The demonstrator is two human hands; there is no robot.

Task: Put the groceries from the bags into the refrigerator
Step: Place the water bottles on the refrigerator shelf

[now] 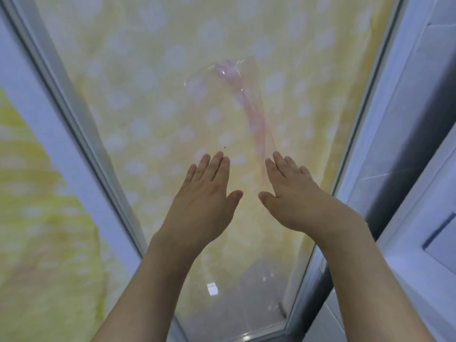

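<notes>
My left hand (209, 193) and my right hand (293, 193) are stretched forward side by side, palms down, fingers straight, holding nothing. They hover over or rest on a glass refrigerator shelf (148, 95); I cannot tell which. A thin, clear pinkish plastic bag (237, 95) lies on the glass just beyond my right fingertips, its bunched end pointing away from me. No groceries show in this view.
The shelf has a white frame rail (81, 134) on the left and a white edge (362, 134) on the right. Yellow cloth with white dots (37, 218) shows through and beside the glass. White refrigerator wall and moulded parts (424, 169) stand at the right.
</notes>
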